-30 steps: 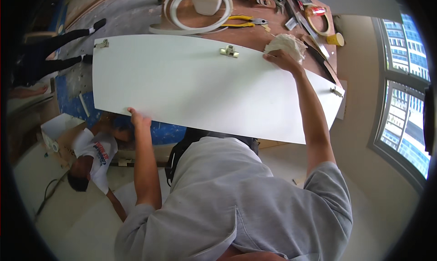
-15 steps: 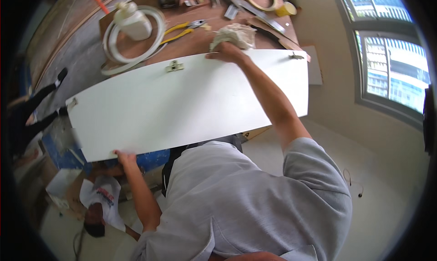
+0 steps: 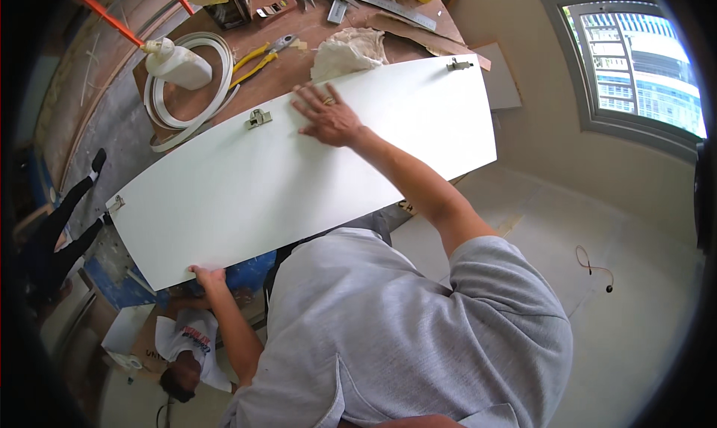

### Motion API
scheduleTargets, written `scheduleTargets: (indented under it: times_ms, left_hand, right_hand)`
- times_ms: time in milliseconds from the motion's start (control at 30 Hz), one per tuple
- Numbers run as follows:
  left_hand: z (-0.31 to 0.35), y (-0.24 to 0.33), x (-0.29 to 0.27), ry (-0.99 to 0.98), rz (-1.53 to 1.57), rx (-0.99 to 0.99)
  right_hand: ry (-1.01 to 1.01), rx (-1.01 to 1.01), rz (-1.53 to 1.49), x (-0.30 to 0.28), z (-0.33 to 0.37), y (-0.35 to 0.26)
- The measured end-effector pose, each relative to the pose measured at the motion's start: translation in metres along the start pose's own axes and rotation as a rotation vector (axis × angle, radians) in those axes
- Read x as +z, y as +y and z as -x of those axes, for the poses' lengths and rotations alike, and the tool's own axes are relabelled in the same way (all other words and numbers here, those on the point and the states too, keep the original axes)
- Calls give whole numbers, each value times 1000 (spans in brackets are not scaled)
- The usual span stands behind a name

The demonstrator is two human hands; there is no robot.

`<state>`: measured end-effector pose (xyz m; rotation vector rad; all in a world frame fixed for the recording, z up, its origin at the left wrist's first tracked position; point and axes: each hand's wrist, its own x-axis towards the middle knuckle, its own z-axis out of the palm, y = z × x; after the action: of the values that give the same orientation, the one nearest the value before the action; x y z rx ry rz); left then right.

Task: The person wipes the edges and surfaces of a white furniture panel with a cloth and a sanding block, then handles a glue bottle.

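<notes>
A long white cabinet door (image 3: 246, 193) lies across the front of the workbench before me. Metal hinges are fixed along its far edge: a middle hinge (image 3: 258, 119), a right hinge (image 3: 460, 66) and a left hinge (image 3: 115, 203). My right hand (image 3: 329, 116) rests flat on the door near that edge, fingers spread. At the near edge, toward the left, my left hand (image 3: 207, 276) grips the door with the thumb on top; its other fingers are hidden beneath. A crumpled whitish cloth (image 3: 349, 52) sits just beyond my right hand.
On the brown workbench (image 3: 280, 81) are yellow-handled pliers (image 3: 261, 58), a white bottle (image 3: 178, 63), coiled white edging strip (image 3: 155, 99) and a metal square (image 3: 388, 11). One person (image 3: 190, 346) is low at the left; another person's legs (image 3: 78, 196) show farther off. A window (image 3: 631, 62) is at right.
My right hand has let go of the door's far edge and now lies spread on its face. In view, the door's right end sits higher and its left end lower.
</notes>
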<state>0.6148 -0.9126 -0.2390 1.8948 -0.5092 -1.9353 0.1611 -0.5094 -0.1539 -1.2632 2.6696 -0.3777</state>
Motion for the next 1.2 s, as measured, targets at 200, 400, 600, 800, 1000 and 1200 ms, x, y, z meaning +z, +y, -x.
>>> scheduleTargets:
  times_ms: [200, 400, 600, 800, 1000, 1200]
  left_hand:
    - [8, -4, 5, -47, 29, -7]
    - [19, -1, 11, 23, -46, 1]
    - [12, 9, 1, -45, -59, -63]
    - [15, 12, 7, -11, -103, -73]
    - [21, 4, 5, -53, -75, -73]
    - [14, 5, 4, -91, -63, -63]
  right_hand:
    - [86, 640, 130, -16, 72, 104]
    - [275, 823, 58, -3, 39, 119]
    - [211, 508, -281, 17, -37, -41]
    - [222, 40, -329, 13, -33, -55]
    - [408, 403, -215, -19, 71, 28]
    - [687, 1328, -90, -28, 241, 111]
